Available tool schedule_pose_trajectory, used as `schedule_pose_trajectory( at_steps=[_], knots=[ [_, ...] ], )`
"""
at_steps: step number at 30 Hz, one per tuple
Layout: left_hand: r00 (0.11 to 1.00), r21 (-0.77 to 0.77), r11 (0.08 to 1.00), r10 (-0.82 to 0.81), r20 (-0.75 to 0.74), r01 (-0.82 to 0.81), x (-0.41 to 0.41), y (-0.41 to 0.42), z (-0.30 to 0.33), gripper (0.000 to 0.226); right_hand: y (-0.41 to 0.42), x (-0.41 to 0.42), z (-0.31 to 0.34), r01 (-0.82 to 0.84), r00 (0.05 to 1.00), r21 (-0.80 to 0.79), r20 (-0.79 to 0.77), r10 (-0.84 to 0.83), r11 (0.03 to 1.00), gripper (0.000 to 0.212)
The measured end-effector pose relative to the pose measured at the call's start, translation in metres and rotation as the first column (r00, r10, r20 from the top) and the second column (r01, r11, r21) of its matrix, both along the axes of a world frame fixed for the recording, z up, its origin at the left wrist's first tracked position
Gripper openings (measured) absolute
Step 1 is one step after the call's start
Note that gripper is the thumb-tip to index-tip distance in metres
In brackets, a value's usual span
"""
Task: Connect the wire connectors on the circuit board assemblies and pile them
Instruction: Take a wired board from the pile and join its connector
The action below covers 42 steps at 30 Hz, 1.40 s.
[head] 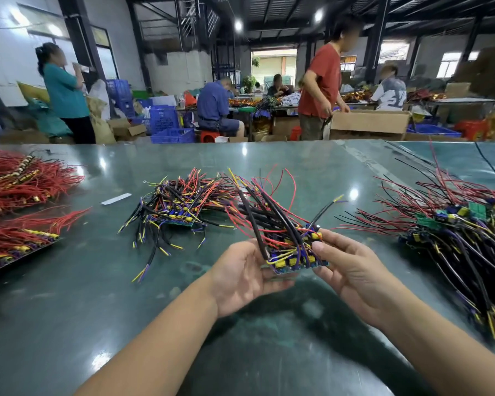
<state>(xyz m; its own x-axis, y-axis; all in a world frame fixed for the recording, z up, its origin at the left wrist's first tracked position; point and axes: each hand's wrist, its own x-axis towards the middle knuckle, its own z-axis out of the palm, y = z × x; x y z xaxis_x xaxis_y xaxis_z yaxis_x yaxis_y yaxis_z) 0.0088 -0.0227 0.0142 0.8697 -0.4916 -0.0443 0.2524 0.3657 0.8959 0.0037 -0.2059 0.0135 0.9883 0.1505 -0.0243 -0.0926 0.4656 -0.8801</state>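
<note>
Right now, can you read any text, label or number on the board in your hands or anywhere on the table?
None is legible.
Circuit board held between left hand and right hand: any markings too small to read.
White strip on the table: looks blank.

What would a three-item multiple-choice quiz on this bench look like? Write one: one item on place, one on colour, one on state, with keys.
1. Where does the white strip lie?
A. On the table left of the middle wire pile
B. In the cardboard box
C. Under the right hand

2. What colour are the wires in the bundles at the table's left edge?
A. Green
B. Red
C. White

3. How is the circuit board assembly held?
A. Lying untouched on the table
B. By the left hand alone
C. Between both hands, above the table

Key: 1 A, it lies on the green table beside the middle wire pile. 2 B, the left bundles are red. 3 C, the left hand and right hand each grip a side.
</note>
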Motion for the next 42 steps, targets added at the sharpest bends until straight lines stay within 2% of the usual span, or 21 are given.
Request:
schedule_pose_trajectory(
  at_steps=[2,8,11,14,18,20,23,29,33,36,40,42],
  knots=[
    [1.0,0.053,0.999,0.0,0.009,0.0,0.001,-0.001,-0.002,0.034,0.0,-0.001,-0.001,-0.009,1.0,-0.021,0.019,0.009,1.0,0.041],
    [0.967,0.019,0.997,0.062,0.246,-0.069,-0.004,-0.004,-0.01,0.032,0.003,-0.002,-0.001,-0.023,0.998,-0.082,0.052,0.027,0.996,0.032],
    [0.958,0.061,0.992,0.09,0.273,-0.111,0.001,-0.004,-0.014,0.035,0.001,0.0,-0.002,0.009,0.999,-0.115,0.032,-0.006,0.993,0.023],
    [0.956,0.085,0.993,0.06,0.289,-0.088,0.004,-0.002,-0.018,0.037,-0.003,0.002,-0.003,0.018,1.0,-0.173,-0.004,-0.019,0.985,0.016],
    [0.963,0.124,0.986,0.076,0.26,-0.111,0.005,0.002,-0.017,0.032,-0.009,0.001,-0.001,-0.087,0.996,-0.235,-0.047,0.078,0.968,0.024],
    [0.967,0.124,0.987,0.071,0.246,-0.104,0.006,0.004,-0.016,0.031,-0.012,0.001,0.0,-0.122,0.993,-0.236,-0.037,0.116,0.964,0.019],
    [0.967,0.135,0.985,0.074,0.243,-0.11,0.006,0.006,-0.015,0.028,-0.013,0.002,-0.001,-0.135,0.99,-0.229,0.001,0.139,0.964,0.016],
    [0.944,0.062,0.984,0.141,0.299,-0.167,0.006,0.008,-0.012,0.033,-0.012,0.003,-0.003,-0.151,0.985,-0.151,0.057,0.161,0.977,0.034],
    [0.949,0.077,0.985,0.126,0.289,-0.154,0.007,0.011,-0.012,0.032,-0.012,0.002,-0.004,-0.199,0.976,-0.109,0.069,0.207,0.974,0.023],
    [0.952,0.064,0.993,0.079,0.297,-0.103,0.008,0.011,-0.011,0.024,-0.012,0.002,-0.004,-0.233,0.969,-0.067,0.071,0.238,0.97,0.024],
    [0.962,-0.011,0.996,0.085,0.258,-0.085,0.008,0.009,-0.01,0.025,-0.009,0.002,-0.004,-0.262,0.963,0.015,0.069,0.261,0.965,0.023],
    [0.965,0.001,0.999,0.043,0.26,-0.045,0.006,0.012,-0.008,0.026,-0.009,0.002,-0.005,-0.278,0.96,0.04,0.045,0.277,0.96,0.023]
  ],
)
